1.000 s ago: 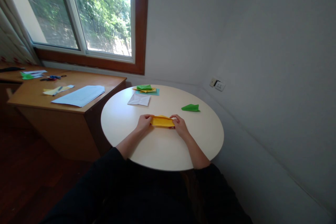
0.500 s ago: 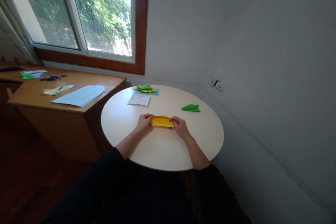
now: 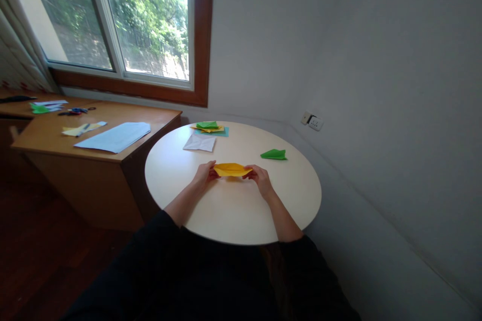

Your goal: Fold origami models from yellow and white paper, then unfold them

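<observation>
Round white table (image 3: 233,215) fills the middle of a grey-walled corner, and at its centre both hands pinch a folded yellow paper (image 3: 231,169), left hand (image 3: 204,175) at its 9 o'clock end and right hand (image 3: 261,179) at its 3 o'clock end, seemingly to keep the fold taut. White sheet (image 3: 199,143) lies at 11 o'clock, coloured stack (image 3: 209,128) beyond it, green fold (image 3: 273,154) at 1 o'clock; all are apart from the hands and nothing stands in their way.

Room before me. A round white desk (image 3: 233,220) stands in a corner of grey walls (image 3: 376,60). To my left, a wooden sideboard (image 3: 75,180) sits under a wood-framed window (image 3: 124,25), bright with daylight and green trees. A socket (image 3: 312,121) is on the wall; the floor (image 3: 33,256) is dark wood.
</observation>
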Tool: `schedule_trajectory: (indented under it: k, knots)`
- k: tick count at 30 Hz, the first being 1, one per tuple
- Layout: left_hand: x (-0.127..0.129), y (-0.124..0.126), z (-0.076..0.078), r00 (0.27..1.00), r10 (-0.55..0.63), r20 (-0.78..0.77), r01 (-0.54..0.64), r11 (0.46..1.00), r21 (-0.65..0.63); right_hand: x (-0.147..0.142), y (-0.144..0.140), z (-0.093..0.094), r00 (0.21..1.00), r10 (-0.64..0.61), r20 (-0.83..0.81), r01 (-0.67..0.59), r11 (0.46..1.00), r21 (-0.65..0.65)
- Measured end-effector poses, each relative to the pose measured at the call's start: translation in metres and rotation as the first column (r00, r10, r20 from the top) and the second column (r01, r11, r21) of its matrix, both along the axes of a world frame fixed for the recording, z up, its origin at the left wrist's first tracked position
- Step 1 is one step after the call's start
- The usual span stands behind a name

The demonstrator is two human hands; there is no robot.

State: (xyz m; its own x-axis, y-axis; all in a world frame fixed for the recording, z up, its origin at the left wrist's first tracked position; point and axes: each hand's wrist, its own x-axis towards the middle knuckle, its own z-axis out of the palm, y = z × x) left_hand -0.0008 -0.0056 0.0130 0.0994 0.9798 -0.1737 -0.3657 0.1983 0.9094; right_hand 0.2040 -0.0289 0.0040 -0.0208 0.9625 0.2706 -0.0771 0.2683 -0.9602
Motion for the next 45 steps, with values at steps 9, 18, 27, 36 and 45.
schedule_trajectory:
  k: [9, 18, 27, 36, 45]
  knots:
    - [-0.002, 0.004, 0.000, 0.999, -0.031, -0.007, 0.031, 0.999, -0.031, 0.002, 0.001, 0.000, 0.993, 0.078, -0.092, -0.088, 0.990, -0.114]
    - [-0.001, 0.003, -0.006, 0.998, -0.007, -0.067, 0.013, 0.996, 0.086, 0.001, 0.000, 0.000, 0.998, 0.041, -0.049, -0.047, 0.991, -0.123]
    - [-0.003, 0.004, -0.010, 0.990, 0.010, -0.141, 0.025, 0.971, 0.239, 0.004, 0.006, -0.007, 0.999, 0.043, -0.009, -0.044, 0.990, -0.132]
    - [-0.002, 0.004, -0.011, 0.998, 0.018, -0.064, 0.001, 0.959, 0.282, 0.005, 0.004, -0.007, 0.999, 0.042, 0.023, -0.039, 0.990, -0.139]
    - [-0.003, -0.003, -0.003, 0.999, -0.026, -0.026, 0.032, 0.961, 0.275, 0.002, 0.000, -0.002, 0.998, 0.012, 0.056, -0.006, 0.995, -0.103]
